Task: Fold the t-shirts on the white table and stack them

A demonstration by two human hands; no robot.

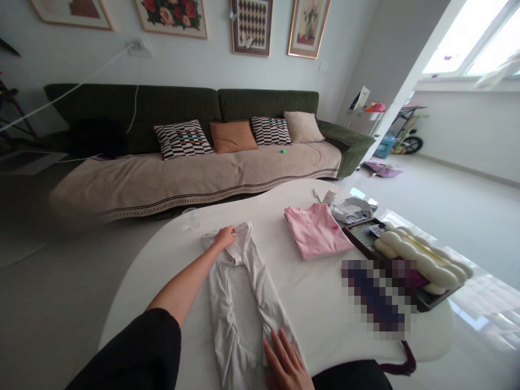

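Observation:
A pair of light grey trousers point(260, 281) lies lengthwise on the white table point(170, 292), its two legs running toward me with wrinkles along them. At the waist end, my left hand point(225, 237) is closed on the fabric, its fingers curled and partly hidden. Lower down, my right hand point(286, 360) rests with fingers spread and flat on the right-hand leg. A folded pink shirt point(317, 232) lies to the right of the trousers, apart from both hands.
A clear cup point(190, 218) stands near the table's far left edge. On the right are a silver package point(352, 209), a dark tray point(359, 241) bearing a cream puffy item point(422, 257), a blurred-out dark object point(376, 298) and a dark strap point(402, 363). Beyond stands a green sofa point(162, 103).

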